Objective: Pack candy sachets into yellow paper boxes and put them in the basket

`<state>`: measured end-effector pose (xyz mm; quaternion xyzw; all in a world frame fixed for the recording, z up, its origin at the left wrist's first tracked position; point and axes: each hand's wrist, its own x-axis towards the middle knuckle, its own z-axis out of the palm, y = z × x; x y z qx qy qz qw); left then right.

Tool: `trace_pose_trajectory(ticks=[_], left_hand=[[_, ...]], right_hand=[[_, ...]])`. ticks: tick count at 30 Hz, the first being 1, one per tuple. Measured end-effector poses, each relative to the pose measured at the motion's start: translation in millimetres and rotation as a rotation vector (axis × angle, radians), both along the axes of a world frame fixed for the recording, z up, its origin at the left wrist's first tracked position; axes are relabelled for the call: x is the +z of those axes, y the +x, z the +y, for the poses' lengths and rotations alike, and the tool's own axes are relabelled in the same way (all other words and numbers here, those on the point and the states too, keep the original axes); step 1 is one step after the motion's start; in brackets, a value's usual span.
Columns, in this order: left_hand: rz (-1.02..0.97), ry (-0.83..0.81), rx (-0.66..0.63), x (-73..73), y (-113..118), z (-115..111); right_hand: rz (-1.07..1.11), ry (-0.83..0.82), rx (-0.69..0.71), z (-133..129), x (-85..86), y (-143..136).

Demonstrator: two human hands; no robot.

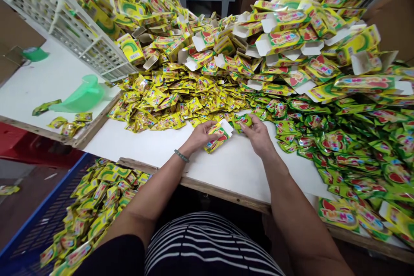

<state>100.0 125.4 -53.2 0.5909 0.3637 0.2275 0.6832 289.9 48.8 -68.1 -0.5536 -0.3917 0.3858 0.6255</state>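
Observation:
My left hand, with a beaded bracelet at the wrist, grips a small yellow box printed with watermelon. The box's white end flap stands open toward the right. In my right hand is a green candy packet, pinched between thumb and fingers just beside the box's open end. Behind my hands lies a heap of yellow packets. Green packets are piled to the right of my right hand.
Open yellow boxes are heaped at the back. A white crate leans at the left, near a green scoop. Below the table's wooden edge, a blue crate holds filled yellow boxes. More boxes lie at the front right.

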Motion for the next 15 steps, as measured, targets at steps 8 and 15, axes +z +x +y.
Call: trace_pose_trajectory(ticks=[8,15], left_hand=[[0.013,-0.029,-0.08,5.3,-4.4,-2.3],[0.033,-0.092,-0.181,10.2,-7.1,-6.1]], right_hand=[[-0.122,-0.077,0.214,-6.7,5.8,-1.9],[-0.371,-0.16,0.376,-3.4,7.7,0.8]])
